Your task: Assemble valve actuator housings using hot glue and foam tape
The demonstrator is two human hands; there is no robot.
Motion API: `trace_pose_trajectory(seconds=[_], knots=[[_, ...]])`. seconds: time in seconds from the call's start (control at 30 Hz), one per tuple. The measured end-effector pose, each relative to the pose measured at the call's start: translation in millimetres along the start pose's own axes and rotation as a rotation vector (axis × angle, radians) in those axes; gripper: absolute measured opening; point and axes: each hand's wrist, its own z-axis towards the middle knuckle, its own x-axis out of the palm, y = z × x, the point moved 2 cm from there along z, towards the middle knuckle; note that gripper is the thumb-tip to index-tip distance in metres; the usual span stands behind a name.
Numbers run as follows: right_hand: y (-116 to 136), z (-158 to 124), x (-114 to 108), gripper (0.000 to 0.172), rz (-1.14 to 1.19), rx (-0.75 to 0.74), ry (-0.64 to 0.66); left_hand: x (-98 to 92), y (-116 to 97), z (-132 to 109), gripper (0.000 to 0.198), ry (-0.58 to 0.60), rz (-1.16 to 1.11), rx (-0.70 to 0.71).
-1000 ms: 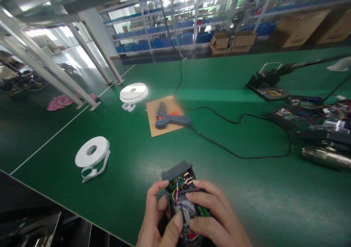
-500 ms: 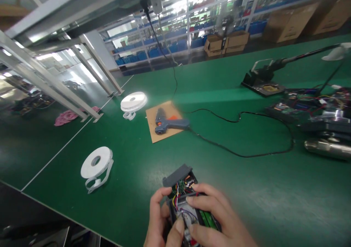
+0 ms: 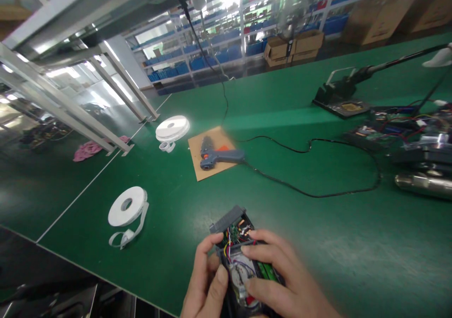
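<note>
An open black electronic device with coloured wires, a small green circuit board and a round part inside rests at the near edge of the green table. My left hand grips its left side, thumb pressed onto the inside near the round part. My right hand wraps over its right side, fingers curled across the top and thumb inside. Both hands are closed on the device.
A grey glue gun lies on a cardboard square, its black cord looping right. Two white tape rolls lie to the left. A soldering stand, boards with wires and a metal cylinder are at the right.
The view has shifted slightly; both hands keep hold of the device, and my left thumb has moved a little over its inside.
</note>
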Motion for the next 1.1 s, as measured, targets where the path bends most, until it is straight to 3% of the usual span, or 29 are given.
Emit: trace_pose_trajectory(seconds=[0.23, 0.37, 0.5, 0.6, 0.7, 0.83, 1.0, 1.1], knots=[[5, 13, -5, 0.023, 0.015, 0.024, 0.006, 8.2, -9, 9, 0.073, 0.005, 0.053, -0.034], [7, 8, -14, 0.025, 0.03, 0.091, -0.012, 15.9, -3, 9, 0.076, -0.047, -0.07, -0.08], [15, -11, -35, 0.021, -0.003, 0.324, -0.153, 24.0, -1, 7, 0.076, -0.123, -0.162, -0.092], [24, -23, -33, 0.016, 0.214, 0.634, -0.05, 28.7, -2, 5, 0.072, -0.185, -0.162, -0.074], [31, -28, -16, 0.041, 0.548, 0.903, 0.075, 31.5, -2, 3, 0.069, -0.203, -0.161, -0.08], [34, -27, 2, 0.075, 0.724, 1.065, 0.026, 30.8, -1, 1, 0.062, -0.208, -0.11, -0.043], [36, -30, 15, 0.082, 0.841, 1.16, -0.11, 22.3, 3, 1, 0.058, -0.169, -0.014, -0.049], [33, -35, 17, 0.081, 0.801, 1.164, -0.095, 16.4, 4, 1, 0.055, -0.158, 0.038, -0.056]])
